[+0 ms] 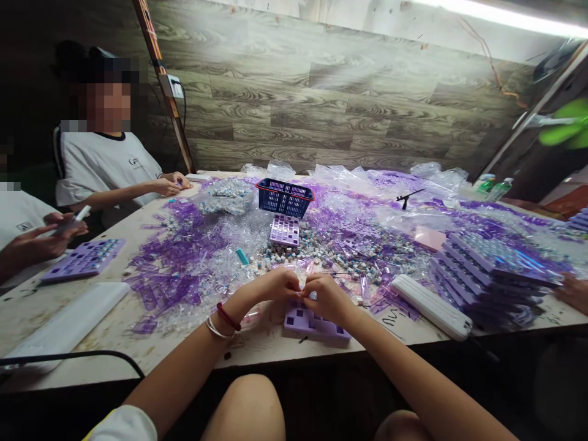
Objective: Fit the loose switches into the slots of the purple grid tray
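My left hand (278, 284) and my right hand (325, 295) meet at the fingertips, pinched together over a lilac tray with square holes (315, 324). Whatever small piece sits between the fingers is too small to name. The lilac tray lies at the table's front edge, partly covered by my right hand. Just beyond my hands spreads a heap of small white and blue switch-like pieces (321, 254). Among them rests another lilac tray with pale squares (285, 230). A teal piece (242, 256) lies to the left of it.
A dark blue basket (285, 199) stands behind the heap. Purple plastic pieces (184, 245) cover the left. At right are a white power strip (432, 306) and a stack of filled lilac trays (487, 275). Co-workers sit at left; another person's hand (574, 291) is at right.
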Demonstrator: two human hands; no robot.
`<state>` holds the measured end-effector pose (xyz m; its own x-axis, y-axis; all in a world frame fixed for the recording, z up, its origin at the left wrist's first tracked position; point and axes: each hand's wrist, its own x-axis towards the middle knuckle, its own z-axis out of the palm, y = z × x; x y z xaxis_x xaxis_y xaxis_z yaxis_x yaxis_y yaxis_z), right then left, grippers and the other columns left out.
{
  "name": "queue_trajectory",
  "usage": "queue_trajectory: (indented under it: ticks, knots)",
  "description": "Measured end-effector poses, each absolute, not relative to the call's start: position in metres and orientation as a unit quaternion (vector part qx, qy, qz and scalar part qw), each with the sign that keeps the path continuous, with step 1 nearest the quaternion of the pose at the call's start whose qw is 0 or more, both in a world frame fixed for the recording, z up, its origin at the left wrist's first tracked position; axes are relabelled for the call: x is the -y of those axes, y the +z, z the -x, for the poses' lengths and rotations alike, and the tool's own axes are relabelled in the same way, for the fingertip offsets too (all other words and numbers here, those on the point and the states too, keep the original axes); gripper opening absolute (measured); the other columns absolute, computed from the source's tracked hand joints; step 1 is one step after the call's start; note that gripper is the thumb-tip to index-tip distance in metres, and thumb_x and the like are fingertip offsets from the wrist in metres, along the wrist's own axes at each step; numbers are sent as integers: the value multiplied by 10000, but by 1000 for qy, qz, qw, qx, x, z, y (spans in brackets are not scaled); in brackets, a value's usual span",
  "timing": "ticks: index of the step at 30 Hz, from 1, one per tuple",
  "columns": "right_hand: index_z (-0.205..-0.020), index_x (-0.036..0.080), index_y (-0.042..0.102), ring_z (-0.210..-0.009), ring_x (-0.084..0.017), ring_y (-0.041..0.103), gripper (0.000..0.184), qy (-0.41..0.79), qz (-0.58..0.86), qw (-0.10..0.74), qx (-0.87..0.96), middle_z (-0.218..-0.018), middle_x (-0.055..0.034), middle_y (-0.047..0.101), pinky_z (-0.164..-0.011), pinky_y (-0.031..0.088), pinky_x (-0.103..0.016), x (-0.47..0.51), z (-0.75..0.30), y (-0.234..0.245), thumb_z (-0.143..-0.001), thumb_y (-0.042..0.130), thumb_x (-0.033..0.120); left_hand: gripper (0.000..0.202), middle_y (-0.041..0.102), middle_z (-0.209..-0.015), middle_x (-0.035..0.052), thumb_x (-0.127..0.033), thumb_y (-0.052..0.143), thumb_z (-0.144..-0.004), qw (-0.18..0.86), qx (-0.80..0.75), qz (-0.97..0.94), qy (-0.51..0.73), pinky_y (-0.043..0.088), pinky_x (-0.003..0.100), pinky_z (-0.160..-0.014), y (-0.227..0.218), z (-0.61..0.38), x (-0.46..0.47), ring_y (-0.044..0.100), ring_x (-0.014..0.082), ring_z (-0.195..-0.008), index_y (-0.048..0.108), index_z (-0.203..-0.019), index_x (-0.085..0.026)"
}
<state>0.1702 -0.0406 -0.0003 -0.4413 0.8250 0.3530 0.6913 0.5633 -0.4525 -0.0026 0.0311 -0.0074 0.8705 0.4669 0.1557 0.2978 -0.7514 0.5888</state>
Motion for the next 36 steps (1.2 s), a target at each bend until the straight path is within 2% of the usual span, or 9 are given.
queue_trajectory:
  ticks: [15,25,31,36]
  knots:
    - [-723,178,737,-783,-177,616,164,57,520,172,835,-771,-53,693,-731,446,-251,54,-165,12,-759,617,72,112,586,-599,-13,-136,652,-770,234,-209,-941,123,312,172,-551,0,-1,-26,458,69,-561,671,-666,-99]
    - [-715,177,724,-787,-195,623,228,62,487,179,852,-794,-70,706,-746,448,-279,49,-162,11,-736,567,13,160,499,-476,-37,-135,612,-739,269,-252,-926,82,253,180,-490,1,-6,-29,345,59,-492,665,-596,-85]
    - [-731,153,729,-767,-204,621,208,61,501,153,849,-789,-88,701,-717,446,-287,48,-156,14,-740,566,24,126,576,-535,-26,-99,596,-734,310,-242,-917,73,289,171,-502,1,-3,-29,396,63,-504,704,-670,-96]
    - [-692,174,713,-749,-188,614,207,52,521,166,835,-757,-65,681,-713,448,-278,52,-155,10,-757,576,33,92,555,-510,-33,-131,643,-726,302,-264,-911,89,275,168,-484,-3,-1,-28,400,62,-504,707,-671,-94]
